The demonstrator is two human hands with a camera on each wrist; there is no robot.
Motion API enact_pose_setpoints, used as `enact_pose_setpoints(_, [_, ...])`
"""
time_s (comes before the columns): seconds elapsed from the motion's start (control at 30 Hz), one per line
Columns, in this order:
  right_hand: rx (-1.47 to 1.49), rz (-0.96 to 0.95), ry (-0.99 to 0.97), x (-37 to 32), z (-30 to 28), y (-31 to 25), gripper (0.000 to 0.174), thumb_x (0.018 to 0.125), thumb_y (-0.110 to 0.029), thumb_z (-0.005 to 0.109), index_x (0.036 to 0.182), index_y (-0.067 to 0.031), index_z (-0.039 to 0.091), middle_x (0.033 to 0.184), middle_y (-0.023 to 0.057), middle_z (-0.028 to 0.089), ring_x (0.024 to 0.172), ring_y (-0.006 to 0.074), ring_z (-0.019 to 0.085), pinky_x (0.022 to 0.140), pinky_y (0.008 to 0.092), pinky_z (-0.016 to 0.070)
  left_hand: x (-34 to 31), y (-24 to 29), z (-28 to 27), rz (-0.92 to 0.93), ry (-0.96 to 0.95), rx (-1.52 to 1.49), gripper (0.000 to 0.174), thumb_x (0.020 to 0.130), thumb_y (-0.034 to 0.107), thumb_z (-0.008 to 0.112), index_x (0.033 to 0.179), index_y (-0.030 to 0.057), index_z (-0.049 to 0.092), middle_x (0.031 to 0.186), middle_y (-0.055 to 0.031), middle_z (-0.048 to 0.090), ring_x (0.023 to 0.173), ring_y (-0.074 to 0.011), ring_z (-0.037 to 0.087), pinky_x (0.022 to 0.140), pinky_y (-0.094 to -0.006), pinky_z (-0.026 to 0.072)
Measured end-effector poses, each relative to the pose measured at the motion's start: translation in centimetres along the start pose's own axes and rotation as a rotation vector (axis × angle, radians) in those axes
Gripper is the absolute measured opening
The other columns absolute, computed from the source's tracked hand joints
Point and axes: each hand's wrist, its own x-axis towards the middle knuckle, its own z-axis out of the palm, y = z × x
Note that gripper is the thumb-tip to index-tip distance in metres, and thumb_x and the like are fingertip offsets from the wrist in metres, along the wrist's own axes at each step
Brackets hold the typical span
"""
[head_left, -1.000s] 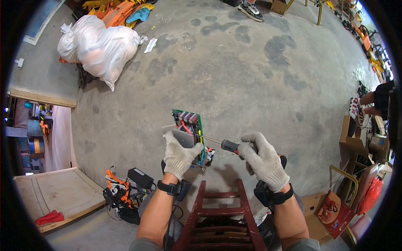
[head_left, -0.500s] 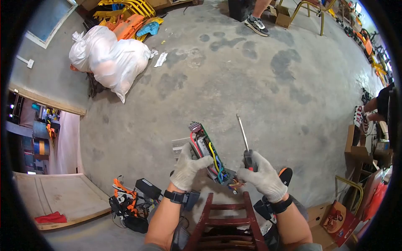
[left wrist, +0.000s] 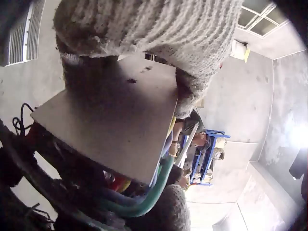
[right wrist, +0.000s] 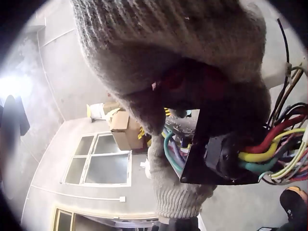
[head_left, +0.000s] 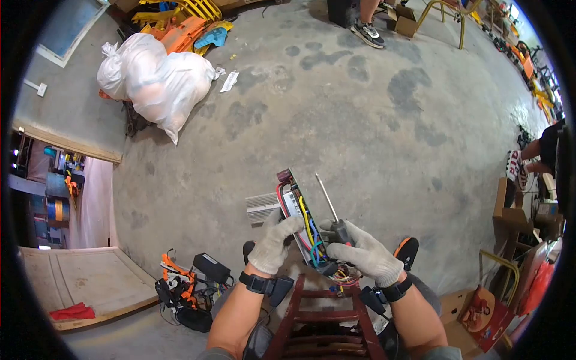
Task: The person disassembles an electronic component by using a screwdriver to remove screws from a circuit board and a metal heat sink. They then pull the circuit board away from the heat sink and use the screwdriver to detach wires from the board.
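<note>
gloved left hand point(head_left: 274, 243) grasps a green circuit board with coloured wires point(head_left: 303, 219); beside it, gloved right hand point(head_left: 362, 255) grips a black-handled metal screwdriver point(head_left: 332, 213).

The left hand point(head_left: 273, 240) and right hand point(head_left: 363, 252) are wearing off-white knit gloves, the circuit board point(head_left: 299, 211) is trailing red, yellow, blue and teal wires point(head_left: 309, 231), the screwdriver point(head_left: 329, 207) is showing a black-and-red handle, and the grey floor point(head_left: 360, 120) is showing darker blotches.

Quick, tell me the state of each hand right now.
Left hand: closed, holding the circuit board.
Right hand: closed, holding the screwdriver by its handle.
</note>
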Motion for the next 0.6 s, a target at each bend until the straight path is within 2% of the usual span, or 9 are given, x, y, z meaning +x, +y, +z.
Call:
enact_pose_setpoints(0.17, [-0.018,-0.018,-0.047,0.9,0.1,1.9,0.064,0.099,-0.019,0.075,0.155,0.0016,0.052,0.128,0.0066,0.071,0.11,0.0115,0.066,0.097,0.0275,0.0549,-0.7,-0.2,1.4,-0.099,0.023,-0.117,0.03,0.1,0.019,0.068,0.125,0.001,0.068,0.105,-0.0084,0.073,0.095,-0.0197,0.073,0.088,-0.0375,0.0624])
enact_pose_setpoints(0.23, [-0.158,-0.065,0.022,1.3,0.2,3.4,0.065,0.098,-0.02,0.075,0.156,-0.0006,0.052,0.124,0.0058,0.072,0.106,0.0108,0.066,0.091,0.0282,0.0561,-0.8,-0.9,1.4,-0.149,0.071,-0.13,0.025,0.105,0.019,0.065,0.124,0.0026,0.068,0.103,-0.0066,0.073,0.094,-0.0171,0.073,0.086,-0.0364,0.0629])
enact_pose_setpoints(0.33, [-0.262,-0.01,0.055,0.9,0.9,2.4,0.066,0.097,-0.022,0.076,0.155,-0.0018,0.054,0.116,0.0058,0.072,0.101,0.0108,0.066,0.087,0.0286,0.0562,-1.4,-1.1,1.8,-0.231,0.077,-0.239,0.027,0.107,0.025,0.067,0.125,0.0048,0.068,0.105,-0.0048,0.073,0.094,-0.0151,0.073,0.085,-0.0342,0.0626])
enact_pose_setpoints(0.37, [-0.305,0.025,0.051,1.0,0.5,2.8,0.065,0.095,-0.024,0.077,0.154,-0.0041,0.056,0.111,0.0066,0.072,0.098,0.0109,0.066,0.086,0.0279,0.0555,-1.7,-1.1,1.9,-0.24,0.073,-0.236,0.027,0.107,0.025,0.067,0.125,0.0048,0.068,0.105,-0.0048,0.073,0.094,-0.0151,0.073,0.085,-0.0342,0.0626])
enact_pose_setpoints(0.47, [-0.305,0.04,0.073,0.7,1.0,2.6,0.065,0.094,-0.026,0.077,0.153,-0.0065,0.058,0.11,0.0062,0.072,0.096,0.0121,0.066,0.085,0.0278,0.0547,-2.1,-1.5,2.3,-0.239,0.005,-0.235,0.028,0.109,0.027,0.068,0.127,0.0061,0.067,0.109,-0.0041,0.073,0.096,-0.0151,0.072,0.085,-0.033,0.0624])
enact_pose_setpoints(0.5, [-0.367,-0.037,0.095,1.2,0.8,3.9,0.065,0.093,-0.027,0.076,0.153,-0.0081,0.058,0.11,0.0055,0.072,0.098,0.0138,0.067,0.088,0.0295,0.0545,-2.2,-2.2,2.3,-0.233,0.015,-0.212,0.028,0.109,0.027,0.068,0.129,0.0067,0.067,0.11,-0.0037,0.073,0.097,-0.015,0.072,0.086,-0.0333,0.0623])
enact_pose_setpoints(0.6, [-0.362,-0.039,0.127,0.8,1.2,3.2,0.066,0.093,-0.028,0.076,0.153,-0.0078,0.058,0.113,0.0052,0.073,0.103,0.0142,0.066,0.093,0.0312,0.054,-2.1,-3.6,0.8,-0.252,-0.01,-0.208,0.031,0.11,0.027,0.069,0.133,0.0066,0.066,0.116,-0.0055,0.074,0.104,-0.0176,0.073,0.09,-0.0354,0.0625])
